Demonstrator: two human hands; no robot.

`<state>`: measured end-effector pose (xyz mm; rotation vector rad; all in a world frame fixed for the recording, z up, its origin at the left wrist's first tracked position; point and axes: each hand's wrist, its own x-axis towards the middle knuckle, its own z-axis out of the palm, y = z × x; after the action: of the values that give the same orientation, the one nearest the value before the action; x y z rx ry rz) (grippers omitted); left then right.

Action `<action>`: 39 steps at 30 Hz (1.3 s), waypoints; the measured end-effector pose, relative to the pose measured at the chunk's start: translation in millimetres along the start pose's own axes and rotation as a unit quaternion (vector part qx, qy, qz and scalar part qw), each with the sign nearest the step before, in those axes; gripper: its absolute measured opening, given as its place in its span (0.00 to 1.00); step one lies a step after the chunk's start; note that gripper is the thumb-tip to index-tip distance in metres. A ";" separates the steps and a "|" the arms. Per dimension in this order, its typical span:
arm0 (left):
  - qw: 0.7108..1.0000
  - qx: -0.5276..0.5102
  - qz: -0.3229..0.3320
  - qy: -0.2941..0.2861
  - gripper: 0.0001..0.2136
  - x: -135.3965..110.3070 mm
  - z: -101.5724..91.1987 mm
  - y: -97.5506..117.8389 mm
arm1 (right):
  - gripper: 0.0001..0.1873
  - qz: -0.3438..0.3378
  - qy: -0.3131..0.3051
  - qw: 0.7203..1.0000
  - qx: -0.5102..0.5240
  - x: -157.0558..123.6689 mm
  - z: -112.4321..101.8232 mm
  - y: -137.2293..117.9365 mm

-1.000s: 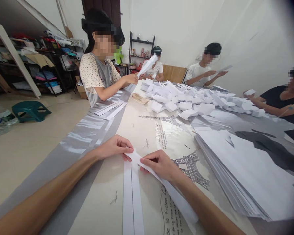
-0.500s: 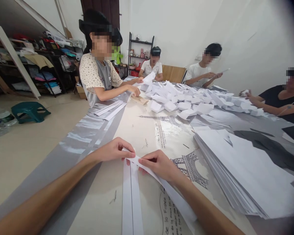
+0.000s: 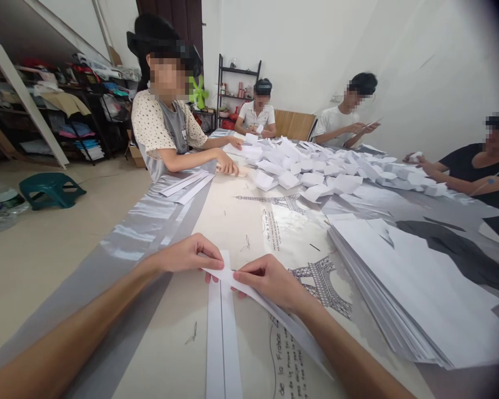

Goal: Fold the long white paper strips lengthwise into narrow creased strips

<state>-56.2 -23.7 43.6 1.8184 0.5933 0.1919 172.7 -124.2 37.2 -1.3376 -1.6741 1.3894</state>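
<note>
My left hand point(image 3: 191, 256) pinches one end of a white paper strip point(image 3: 223, 273) between thumb and fingers. A little to its right, my right hand point(image 3: 268, 280) grips the same strip, whose long tail slants down under my right forearm. The held strip crosses over another white strip point(image 3: 222, 346) with a dark line along its length. That one runs from the near table edge to just beyond my fingers. Both hands are closed in a pinch just above the printed tablecloth point(image 3: 208, 221).
A tall stack of white paper point(image 3: 424, 293) lies on the right. Farther back is a heap of folded paper pieces point(image 3: 307, 166). More strips point(image 3: 187, 185) lie at the left edge, beside a co-worker point(image 3: 170, 133). Other people sit around the table. A green stool point(image 3: 52, 188) stands on the floor.
My left hand has shifted slightly left with the strip's end. The far end of the lower strip now shows beyond my fingers. The co-worker on the left has moved their hands across the table.
</note>
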 end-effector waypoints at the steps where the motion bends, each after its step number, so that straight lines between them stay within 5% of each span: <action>1: 1.000 0.003 0.001 0.000 0.13 -0.3 -0.6 0.6 | 0.17 0.001 -0.001 1.000 0.002 -0.3 0.0 -0.6; 5: 0.999 0.039 0.022 0.013 0.13 -0.4 -7.0 -2.6 | 0.15 0.008 -0.011 1.000 -0.008 -1.8 -3.6 -1.6; 8: 0.984 0.132 0.067 0.101 0.12 3.0 -7.1 -10.3 | 0.13 0.005 0.002 1.000 -0.016 -0.6 -6.0 0.8; 11: 0.919 0.293 0.148 0.217 0.11 8.5 4.8 -18.2 | 0.11 0.015 0.062 0.998 -0.001 3.0 -3.8 5.3; 15: 0.853 0.436 0.197 0.208 0.13 12.6 28.0 -24.6 | 0.15 -0.011 0.131 0.991 -0.021 7.9 2.2 11.1; 20: 0.852 0.448 0.199 0.185 0.15 11.5 31.5 -32.3 | 0.12 -0.092 0.134 0.980 -0.113 5.8 -0.7 14.4; 28: 0.866 0.441 0.184 0.150 0.18 13.2 20.6 -39.6 | 0.20 -0.199 0.052 0.949 -0.237 -5.9 -16.4 20.4; 39: 0.856 0.457 0.189 0.150 0.17 14.0 23.3 -39.1 | 0.26 -0.238 0.044 0.899 -0.364 -14.0 -16.0 37.6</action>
<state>-46.1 -28.1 -2.8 2.8703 0.5783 0.5332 203.9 -133.1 8.7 -1.1829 -2.3682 0.4109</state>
